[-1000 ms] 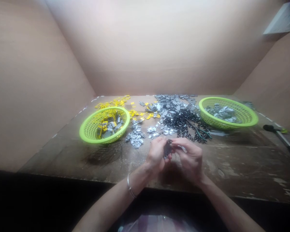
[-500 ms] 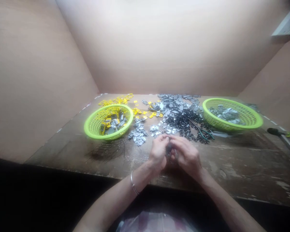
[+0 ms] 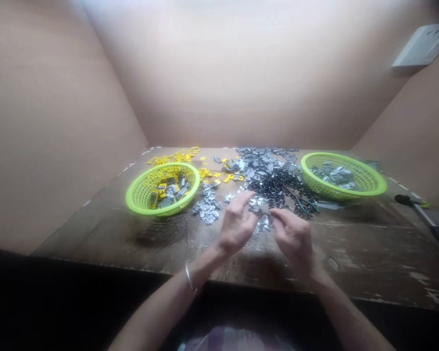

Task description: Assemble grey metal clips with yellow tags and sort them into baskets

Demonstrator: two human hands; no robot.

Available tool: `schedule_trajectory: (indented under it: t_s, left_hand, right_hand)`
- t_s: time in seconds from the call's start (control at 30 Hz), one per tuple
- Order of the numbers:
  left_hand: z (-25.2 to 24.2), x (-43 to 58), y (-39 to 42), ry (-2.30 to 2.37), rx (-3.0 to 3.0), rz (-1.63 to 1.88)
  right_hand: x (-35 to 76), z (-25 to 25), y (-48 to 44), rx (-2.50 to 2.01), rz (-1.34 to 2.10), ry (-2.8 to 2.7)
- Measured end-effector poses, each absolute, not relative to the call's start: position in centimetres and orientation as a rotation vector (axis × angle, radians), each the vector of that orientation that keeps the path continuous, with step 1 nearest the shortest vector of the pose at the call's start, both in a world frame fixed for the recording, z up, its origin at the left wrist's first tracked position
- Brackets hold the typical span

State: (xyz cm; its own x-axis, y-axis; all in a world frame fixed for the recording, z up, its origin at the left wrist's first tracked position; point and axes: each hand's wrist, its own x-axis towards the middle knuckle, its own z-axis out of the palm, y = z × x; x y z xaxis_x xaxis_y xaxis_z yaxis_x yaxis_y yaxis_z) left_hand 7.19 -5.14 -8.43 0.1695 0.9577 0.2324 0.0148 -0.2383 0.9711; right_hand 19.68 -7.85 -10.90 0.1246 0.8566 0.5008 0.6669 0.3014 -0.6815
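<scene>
My right hand (image 3: 293,235) is closed, thumb and forefinger pinching a small grey piece (image 3: 264,212) whose details are blurred. Just left of it is my left hand (image 3: 237,223), a metal bangle on its wrist. Its thumb and forefinger are spread apart near the grey piece; whether they touch it I cannot make out. Beneath and behind the fingers lie silvery metal pieces (image 3: 264,224). A dark heap of small black parts (image 3: 274,187) spreads just beyond the hands.
A green basket (image 3: 133,202) at left holds yellow and grey pieces; another green basket (image 3: 378,187) at right holds grey ones. Pliers (image 3: 304,204) lie by the black heap. Yellow pieces (image 3: 179,155) and flat grey pieces (image 3: 263,158) lie along the back. A dark-handled tool (image 3: 424,214) rests far right.
My hands have moved apart from being close together. The left fingers have spread, and silvery pieces now show between the hands. The camera view has shifted slightly.
</scene>
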Motion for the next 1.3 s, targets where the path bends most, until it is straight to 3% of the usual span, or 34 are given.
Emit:
schedule_trajectory:
  t_s: [0.17, 0.4, 0.53, 0.73, 0.97, 1.3]
  left_hand:
    - [-7.5, 5.8, -4.1, 1.003, 1.919, 0.935]
    - [-8.3, 5.9, -3.3, 0.966, 1.833, 0.659]
    - [-9.0, 6.0, -2.8, 0.938, 1.652, 0.467]
    - [-10.5, 6.5, -3.2, 0.793, 1.418, 0.661]
    - [-10.4, 6.9, -4.5, 0.749, 1.345, 0.809]
    - [-10.4, 6.6, -6.1, 0.761, 1.207, 0.919]
  right_hand:
    - [20.5, -9.4, -7.6, -1.438, 0.082, -1.835]
    - [20.6, -9.2, -7.4, -1.331, 0.614, -1.663]
    - [20.2, -9.4, -7.2, -1.298, 0.730, -1.507]
    - [20.0, -9.8, -6.3, -1.198, 1.108, -1.198]
    - [20.9, -11.5, -5.2, -0.920, 1.822, -0.798]
    - [19.4, -14.0, -5.8, -0.856, 1.858, -0.691]
